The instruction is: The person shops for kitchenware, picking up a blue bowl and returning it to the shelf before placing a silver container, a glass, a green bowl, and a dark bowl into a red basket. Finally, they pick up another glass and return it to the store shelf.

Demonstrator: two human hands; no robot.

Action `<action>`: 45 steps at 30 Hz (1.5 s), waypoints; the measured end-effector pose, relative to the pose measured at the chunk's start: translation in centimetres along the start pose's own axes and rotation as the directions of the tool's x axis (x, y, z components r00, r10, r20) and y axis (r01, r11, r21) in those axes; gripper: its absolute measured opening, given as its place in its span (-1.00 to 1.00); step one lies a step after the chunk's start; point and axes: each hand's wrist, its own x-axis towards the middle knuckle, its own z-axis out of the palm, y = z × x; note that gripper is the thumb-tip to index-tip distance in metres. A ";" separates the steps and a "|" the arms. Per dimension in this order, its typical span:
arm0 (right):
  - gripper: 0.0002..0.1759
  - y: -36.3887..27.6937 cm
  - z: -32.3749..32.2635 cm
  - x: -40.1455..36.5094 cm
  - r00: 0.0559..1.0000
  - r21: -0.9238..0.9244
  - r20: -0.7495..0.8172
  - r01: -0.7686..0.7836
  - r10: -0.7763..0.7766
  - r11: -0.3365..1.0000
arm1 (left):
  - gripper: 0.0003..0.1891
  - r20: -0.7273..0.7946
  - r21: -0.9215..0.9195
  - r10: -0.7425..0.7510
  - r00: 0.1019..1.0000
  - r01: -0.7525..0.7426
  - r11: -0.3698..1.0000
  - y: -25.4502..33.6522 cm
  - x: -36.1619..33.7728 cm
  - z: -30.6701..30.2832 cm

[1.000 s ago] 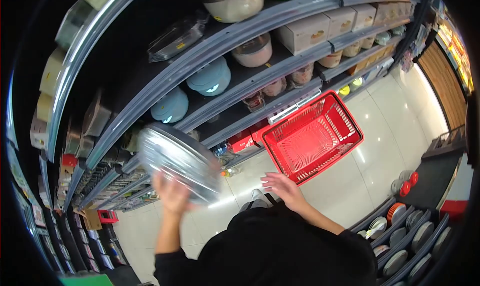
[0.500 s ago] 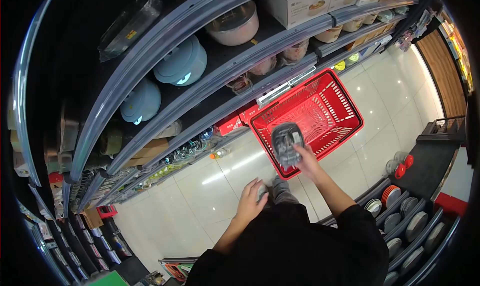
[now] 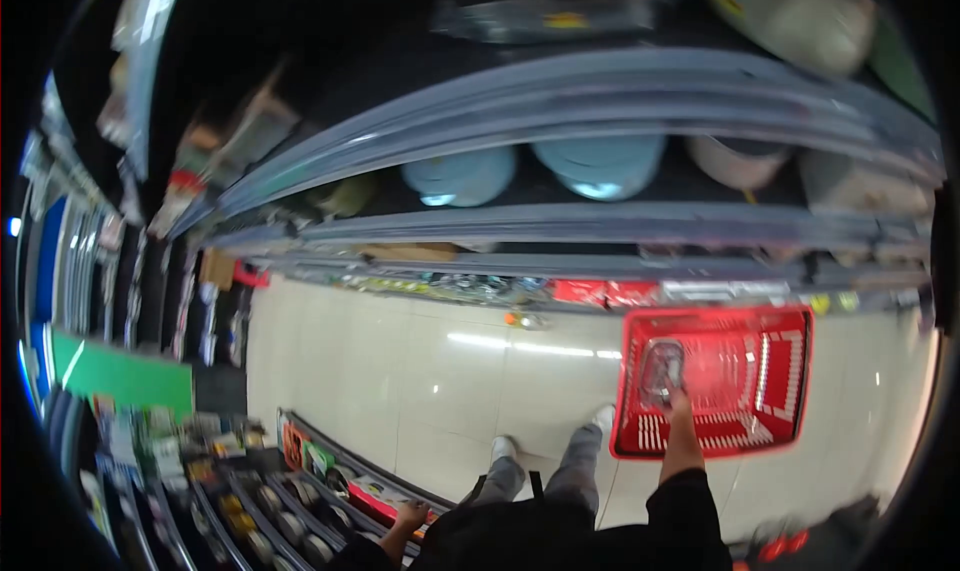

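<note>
My right hand (image 3: 677, 403) reaches down into the red shopping basket (image 3: 715, 449) and grips the near end of a dark oblong pack (image 3: 661, 364) with a glossy clear covering. The pack overlaps the left part of the basket's inside, which otherwise shows bare mesh floor. My left hand (image 3: 410, 517) hangs low on the left, its fingers curled, over the edge of a display rack. What it holds, if anything, I cannot tell.
Blue lidded pots (image 3: 600, 163) line the shelf ahead, behind grey shelf edges (image 3: 560, 221). A small bottle with an orange cap (image 3: 524, 320) lies on the tiled floor (image 3: 420, 371). Racks of goods (image 3: 270, 516) stand behind at lower left, near a green panel (image 3: 125, 373).
My view has turned, so the shelves now run level across it. My right hand has lowered the pack into the basket. My left hand has swung down and back to the left.
</note>
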 end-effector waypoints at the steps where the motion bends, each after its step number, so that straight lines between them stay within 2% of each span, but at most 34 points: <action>1: -0.58 0.7 -0.6 1.1 1.000 0.014 -0.010 -0.003 0.003 1.000 | -0.51 0.089 0.077 0.021 0.996 -0.028 0.997 -1.8 -0.5 0.2; 2: -0.58 1.3 -1.5 2.7 1.000 0.001 -0.007 -0.011 0.011 1.000 | -0.52 0.185 0.156 0.042 0.982 -0.072 0.985 -3.2 -0.8 0.7; 3: -0.61 1.4 -1.2 3.0 0.994 -0.005 -0.106 -0.019 0.018 1.000 | -0.52 0.163 0.134 0.033 0.986 -0.055 0.989 -3.0 -1.1 1.1; 5: -0.68 1.7 -1.2 3.3 0.970 -0.174 -0.242 -0.024 -0.020 0.984 | -0.53 0.111 0.078 -0.224 0.968 0.217 0.973 -1.8 -2.2 1.8; 6: -0.68 1.6 -0.6 2.7 0.970 -0.111 -0.240 0.006 -0.032 0.994 | -0.53 0.106 0.059 -0.224 0.969 0.219 0.974 -0.5 -2.3 1.5; 8: -0.68 2.7 -2.2 5.5 0.955 -0.278 -0.295 -0.051 -0.034 0.959 | -0.52 0.151 0.091 -0.164 0.975 0.151 0.984 2.1 -1.8 0.6; 9: -0.68 3.1 -2.9 6.0 0.958 -0.288 -0.283 -0.034 -0.051 0.957 | -0.51 0.159 0.076 -0.048 0.986 0.036 0.996 0.9 0.8 1.7; 10: -0.67 3.3 -3.6 6.4 0.959 -0.430 -0.262 -0.020 -0.104 0.903 | -0.51 0.221 0.054 -0.051 0.974 0.040 0.998 2.0 2.1 1.3; 11: -0.67 2.4 -3.1 6.1 0.959 -0.558 -0.236 -0.001 -0.158 0.830 | -0.52 0.164 0.033 -0.003 0.986 -0.003 0.999 3.6 2.8 0.6; 12: -0.67 1.7 -2.5 5.6 0.957 -0.558 -0.228 0.025 -0.182 0.829 | -0.52 0.106 0.014 0.047 0.993 -0.049 0.999 5.3 3.6 0.0; 14: -0.57 1.0 0.2 1.3 0.798 -0.859 -0.164 0.174 -0.580 0.482 | -0.52 0.010 -0.028 0.174 0.985 -0.174 0.984 8.7 5.5 -1.1; 15: -0.57 0.5 1.0 -0.5 0.782 -0.857 -0.160 0.193 -0.602 0.477 | -0.55 -0.031 -0.095 0.235 0.972 -0.237 0.967 10.2 6.6 -1.5; 17: -0.61 -1.0 3.9 -5.4 0.838 -0.700 -0.086 0.335 -0.539 0.631 | -0.59 -0.108 -0.224 0.352 0.930 -0.368 0.902 14.4 7.6 -3.2; 18: -0.61 -1.0 4.6 -6.6 0.824 -0.703 -0.082 0.351 -0.561 0.618 | -0.60 -0.148 -0.286 0.401 0.904 -0.427 0.858 16.4 8.0 -4.0; 20: -0.69 -0.6 5.5 -8.7 0.748 -0.590 -0.005 0.534 -0.664 0.606 | -0.64 -0.249 -0.394 0.465 0.850 -0.527 0.753 20.2 8.8 -5.9; 21: -0.71 -0.5 5.8 -9.7 0.725 -0.587 0.027 0.569 -0.688 0.576 | -0.66 -0.305 -0.440 0.478 0.824 -0.567 0.696 22.0 9.0 -7.2; 23: -0.76 0.3 6.2 -11.7 0.685 -0.537 0.098 0.647 -0.722 0.541 | -0.72 -0.494 -0.421 0.508 0.706 -0.705 0.571 25.8 7.9 -12.2; 25: -0.78 1.0 7.3 -14.7 0.660 -0.569 0.130 0.661 -0.740 0.489 | -0.75 -0.632 -0.412 0.457 0.626 -0.771 0.486 27.6 10.6 -17.0; 26: -0.79 1.6 8.1 -16.5 0.656 -0.592 0.132 0.654 -0.743 0.472 | -0.76 -0.748 -0.386 0.354 0.562 -0.802 0.456 28.7 10.1 -20.6; 27: -0.79 2.1 9.7 -19.1 0.647 -0.597 0.136 0.658 -0.750 0.459 | -0.76 -0.794 -0.419 0.314 0.521 -0.842 0.339 28.9 10.4 -24.4; 28: -0.81 2.7 11.9 -22.0 0.623 -0.582 0.144 0.682 -0.769 0.443 | -0.80 -0.857 -0.340 0.258 0.446 -0.866 0.366 29.3 9.1 -29.1; 29: -0.83 3.4 13.6 -23.6 0.599 -0.567 0.150 0.704 -0.786 0.428 | -0.81 -0.943 -0.229 0.187 0.274 -0.946 0.231 29.5 9.5 -33.2; 31: -0.82 5.3 15.3 -24.4 0.583 -0.618 0.160 0.688 -0.796 0.380 | -0.79 -0.977 -0.164 0.096 0.190 -0.959 0.233 28.8 9.4 -41.5; 32: -0.80 6.3 16.1 -24.5 0.573 -0.660 0.170 0.670 -0.802 0.339 | -0.74 -0.990 -0.115 0.059 0.124 -0.984 0.134 28.6 9.0 -45.5; 33: -0.79 7.5 16.9 -24.0 0.649 -0.655 0.108 0.616 -0.753 0.437 | -0.70 -0.999 0.003 0.047 0.004 -0.988 0.153 28.4 8.2 -49.5; 34: -0.79 8.7 18.3 -23.9 0.644 -0.656 0.099 0.615 -0.758 0.437 | -0.66 -0.992 0.121 0.040 -0.116 -0.977 0.174 28.0 7.5 -53.3; 36: -0.79 10.9 22.4 -24.6 0.555 -0.680 0.203 0.672 -0.806 0.291 | -0.56 -0.963 0.269 0.049 -0.265 -0.932 0.245 27.3 7.4 -59.9; 37: -0.79 12.0 24.5 -23.5 0.541 -0.674 0.196 0.680 -0.818 0.288 | -0.49 -0.946 0.323 0.074 -0.315 -0.903 0.283 27.2 7.4 -62.8; 38: -0.79 13.6 26.6 -22.5 0.538 -0.662 0.175 0.685 -0.825 0.306 | -0.43 -0.926 0.376 0.108 -0.361 -0.870 0.318 27.2 7.5 -65.3; 39: -0.79 15.9 27.1 -21.7 0.547 -0.663 0.148 0.673 -0.824 0.328 | -0.43 -0.928 0.371 0.124 -0.350 -0.877 0.306 27.2 7.5 -67.0; 41: -0.79 19.6 29.6 -18.1 0.561 -0.616 0.139 0.695 -0.816 0.372 | -0.33 -0.889 0.457 0.147 -0.433 -0.847 0.271 27.9 7.6 -70.1; 43: -0.78 22.2 33.0 -18.6 0.577 -0.562 0.140 0.716 -0.805 0.415 | -0.28 -0.880 0.474 0.222 -0.420 -0.815 0.333 28.1 8.5 -72.0; 44: -0.77 22.2 37.6 -22.1 0.612 -0.621 0.170 0.675 -0.772 0.398 | -0.29 -0.878 0.477 0.261 -0.402 -0.787 0.391 28.2 8.8 -72.8; 45: -0.75 22.3 41.2 -24.2 0.645 -0.673 0.199 0.637 -0.738 0.375 | -0.32 -0.879 0.469 0.289 -0.379 -0.793 0.389 28.4 9.1 -73.6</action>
